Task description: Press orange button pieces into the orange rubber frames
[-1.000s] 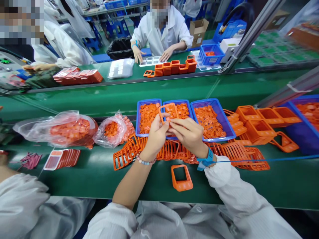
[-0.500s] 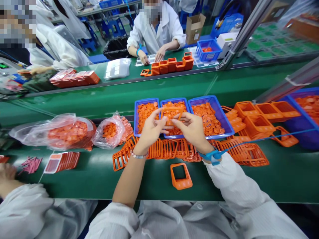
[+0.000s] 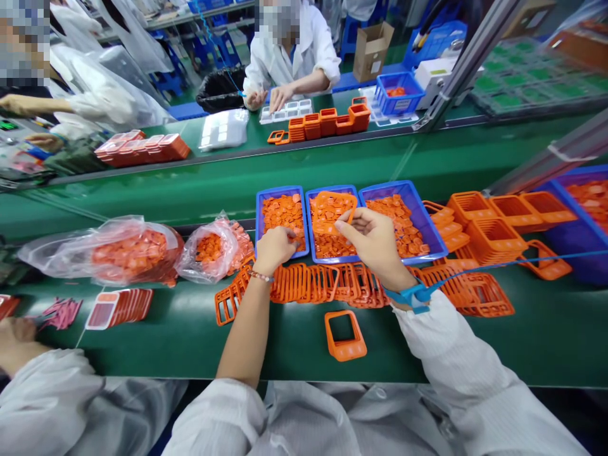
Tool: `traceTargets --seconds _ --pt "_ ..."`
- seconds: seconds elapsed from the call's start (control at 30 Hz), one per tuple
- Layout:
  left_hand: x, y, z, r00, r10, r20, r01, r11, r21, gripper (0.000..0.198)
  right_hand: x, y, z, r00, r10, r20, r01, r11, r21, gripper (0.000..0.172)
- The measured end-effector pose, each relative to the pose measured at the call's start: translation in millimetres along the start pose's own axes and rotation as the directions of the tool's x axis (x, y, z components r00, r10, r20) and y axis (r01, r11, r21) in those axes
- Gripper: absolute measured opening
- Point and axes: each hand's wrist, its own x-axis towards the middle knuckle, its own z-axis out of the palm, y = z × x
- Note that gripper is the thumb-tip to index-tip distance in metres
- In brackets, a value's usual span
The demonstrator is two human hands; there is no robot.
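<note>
My right hand pinches a thin orange plastic frame by its right side, above the middle blue bin of small orange pieces. My left hand reaches into the left blue bin, fingers curled down at the small orange pieces. Its fingertips are partly hidden, so what they grip cannot be made out. Below my hands stretches a row of orange frames leaning on one another. A separate orange frame lies flat nearer to me.
A third blue bin stands at right, beside stacked orange frames. Plastic bags of orange pieces lie left, near a leaning stack of frames. A neighbour's hand is at far left. Another person works across the green bench.
My left hand has left the orange frame and moved left and down into the left bin. My right hand keeps the frame, now turned more upright. The person opposite has shifted their hands.
</note>
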Motion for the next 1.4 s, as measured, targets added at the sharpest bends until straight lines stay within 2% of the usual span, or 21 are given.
traceTargets --seconds 0.17,0.33,0.5,0.57,0.67,0.83,1.0,1.4 --pt "4.6 -7.0 0.5 0.997 0.075 0.004 -0.074 0.991 -0.114 0.022 0.4 -1.8 -1.1 1.000 -0.005 0.014 0.005 1.000 0.002 0.018" --pt "4.8 -12.7 -5.2 0.997 0.077 -0.009 -0.077 0.982 -0.173 0.030 1.1 -2.2 -2.3 1.000 -0.006 0.020 0.006 1.000 0.016 0.016" --pt "3.3 -20.0 -12.5 0.992 0.128 -0.008 -0.127 0.966 -0.227 0.041 1.4 -2.9 -2.5 1.000 0.012 0.026 -0.012 1.000 0.016 0.018" --pt "3.3 -18.4 -12.0 0.990 0.135 -0.052 -0.142 0.972 -0.185 0.039 1.2 -3.2 -2.4 0.999 0.014 0.029 -0.014 1.000 0.011 0.021" --pt "3.6 -7.0 -4.9 0.982 0.156 -0.109 -0.160 0.986 -0.037 0.030 0.6 -3.3 -2.1 0.999 0.004 0.035 -0.004 1.000 0.010 0.022" --pt "2.3 18.0 10.0 0.992 0.121 -0.048 -0.112 0.983 0.148 0.032 -0.4 -2.0 -0.2 0.999 0.002 0.045 -0.002 1.000 0.001 0.021" --pt "1.1 21.1 11.3 0.996 0.071 -0.045 -0.064 0.988 0.144 0.030 -1.0 0.9 2.9 0.998 0.021 0.051 -0.022 1.000 0.017 0.021" --pt "4.3 16.2 10.8 0.993 0.100 -0.060 -0.099 0.995 0.021 0.017 -1.2 4.1 4.9 0.998 0.029 0.059 -0.031 0.999 0.031 0.021"
